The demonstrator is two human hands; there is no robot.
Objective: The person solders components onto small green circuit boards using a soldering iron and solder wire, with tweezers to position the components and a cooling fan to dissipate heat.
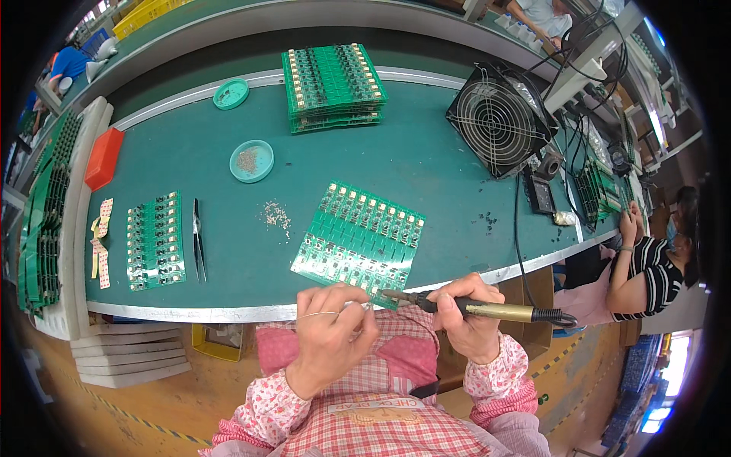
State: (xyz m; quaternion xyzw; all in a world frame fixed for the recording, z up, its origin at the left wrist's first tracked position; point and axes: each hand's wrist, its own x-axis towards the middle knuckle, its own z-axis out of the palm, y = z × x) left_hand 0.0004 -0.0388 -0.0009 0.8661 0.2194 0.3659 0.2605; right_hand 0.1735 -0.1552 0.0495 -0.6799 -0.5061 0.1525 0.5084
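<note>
My right hand (472, 312) grips a soldering iron (499, 310) with a dark front grip and a brass-coloured handle. Its tip points left, over the near edge of a green circuit board panel (358, 240). The panel lies askew near the table's front edge, with rows of small components on it. Beside the tip, my left hand (335, 327) is closed in a pinch on a thin solder wire (320, 313), which curves across the fingers. Whether the tip touches the board cannot be made out.
Left on the green table (205, 160) lie tweezers (199, 240), a smaller board (156, 242) and loose parts (276, 216). Behind are a round dish (263, 169), a lid (231, 94) and stacked boards (335, 85). A fan (499, 118) stands right; a co-worker (651, 282) sits beyond.
</note>
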